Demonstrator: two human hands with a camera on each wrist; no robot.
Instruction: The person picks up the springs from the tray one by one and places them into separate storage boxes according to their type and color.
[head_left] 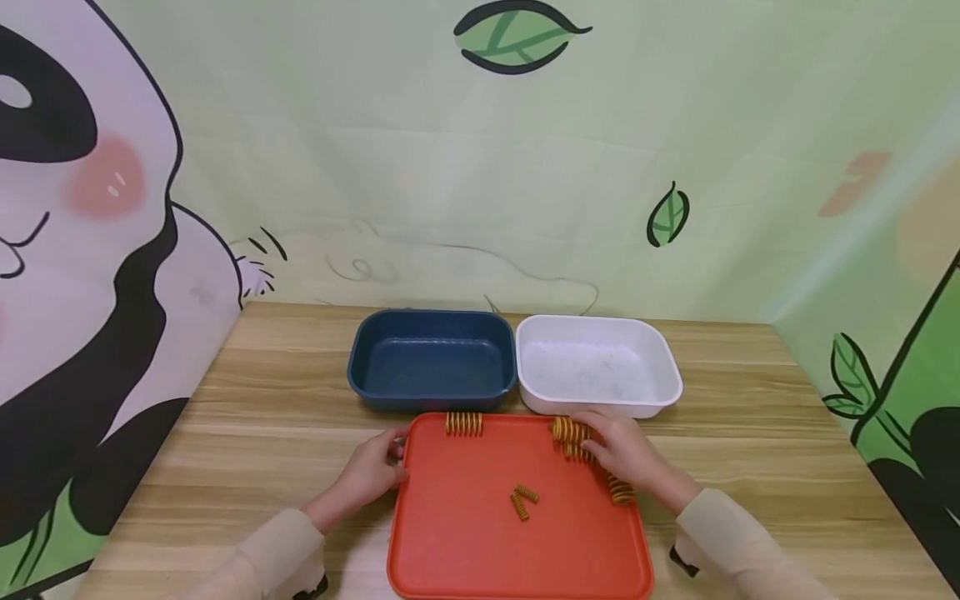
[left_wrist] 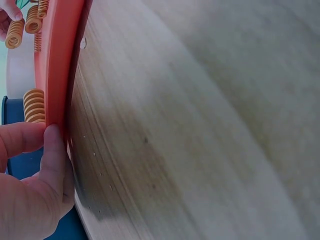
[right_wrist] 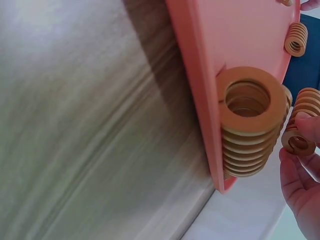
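Observation:
A red tray (head_left: 487, 542) lies on the table, holding several yellow-brown coil springs. My left hand (head_left: 372, 471) grips the tray's left edge, thumb and finger pinching the rim (left_wrist: 61, 75) in the left wrist view. Between the fingertips of my right hand (head_left: 624, 447) is a large coil spring (right_wrist: 306, 106), raised by the tray's far right corner. Under it is another spring (head_left: 576, 452), partly covered by that hand. A thick spring (right_wrist: 246, 135) sits against the right rim. One more spring (head_left: 464, 424) stands at the far left, and two small springs (head_left: 520, 507) lie mid-tray.
Behind the tray, a dark blue bin (head_left: 431, 400) and a white bin (head_left: 600, 406) stand side by side, close to its far edge. The wooden table (head_left: 247, 417) reaches back to a printed wall cloth (head_left: 375, 167).

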